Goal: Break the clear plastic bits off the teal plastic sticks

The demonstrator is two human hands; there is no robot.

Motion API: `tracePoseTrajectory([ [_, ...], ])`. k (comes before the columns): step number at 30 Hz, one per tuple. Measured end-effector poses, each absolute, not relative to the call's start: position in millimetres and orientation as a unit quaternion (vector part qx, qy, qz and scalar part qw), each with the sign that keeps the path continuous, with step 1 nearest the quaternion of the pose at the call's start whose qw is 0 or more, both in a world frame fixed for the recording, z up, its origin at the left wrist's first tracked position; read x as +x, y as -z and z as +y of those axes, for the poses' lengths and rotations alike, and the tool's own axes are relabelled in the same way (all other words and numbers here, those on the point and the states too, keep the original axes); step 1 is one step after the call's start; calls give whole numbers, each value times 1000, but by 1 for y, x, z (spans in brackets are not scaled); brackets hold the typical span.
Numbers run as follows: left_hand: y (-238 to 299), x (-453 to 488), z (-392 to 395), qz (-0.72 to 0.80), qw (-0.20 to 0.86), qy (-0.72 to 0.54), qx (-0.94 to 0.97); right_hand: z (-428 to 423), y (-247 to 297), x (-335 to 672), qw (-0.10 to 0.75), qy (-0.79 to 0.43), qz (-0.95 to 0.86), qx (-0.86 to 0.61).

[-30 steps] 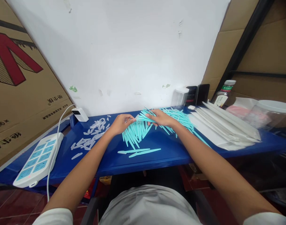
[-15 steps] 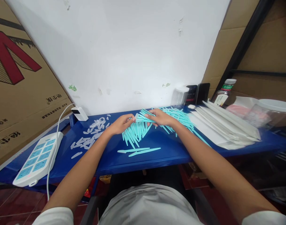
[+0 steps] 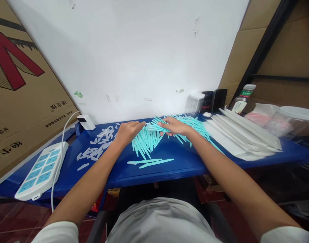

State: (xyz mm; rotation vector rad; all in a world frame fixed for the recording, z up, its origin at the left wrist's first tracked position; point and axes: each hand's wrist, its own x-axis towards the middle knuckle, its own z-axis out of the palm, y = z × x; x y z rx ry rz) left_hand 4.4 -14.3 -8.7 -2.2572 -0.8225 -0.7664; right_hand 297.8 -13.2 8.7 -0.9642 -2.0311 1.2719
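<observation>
My right hand (image 3: 176, 126) is closed round a fanned bundle of thin turquoise eyebrow razors (image 3: 157, 124), their broader ends pointing left. Just left of that bundle, my left hand (image 3: 130, 131) has its back turned up and its fingers drawn together. What its fingertips hold, if anything, is hidden. Below both hands a pile of turquoise razors (image 3: 145, 143) lies on the blue table (image 3: 179, 168). Two single razors (image 3: 156, 163) rest closer to the front edge. Beyond my right wrist spreads a larger heap of razors (image 3: 195, 125). Small clear plastic covers (image 3: 100, 143) are scattered left of my left hand.
A white power strip (image 3: 41, 172) with a cable lies at the left edge, near a small white device (image 3: 85, 122). At right are stacked white envelopes (image 3: 245, 135), a clear jar (image 3: 195, 104), two phones (image 3: 219, 100), a bottle (image 3: 241, 99) and a lidded tub (image 3: 291, 121).
My left hand has rolled over so its back faces up, and its fingertips have come slightly away from the bundle. My right hand keeps its hold on the razors, nearly in place.
</observation>
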Motion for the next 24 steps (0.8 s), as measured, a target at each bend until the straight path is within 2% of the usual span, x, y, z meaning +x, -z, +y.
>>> tracePoseTrajectory([
  [4, 7, 5, -16, -285, 378, 276, -837, -10, -6, 299, 279, -476, -751, -362],
  [10, 5, 4, -18, -265, 414, 277, -826, -9, -6, 300, 281, -475, -747, -369],
  [24, 8, 11, -18, -281, 353, 291, -844, -13, -8, 298, 273, -467, -758, -365],
])
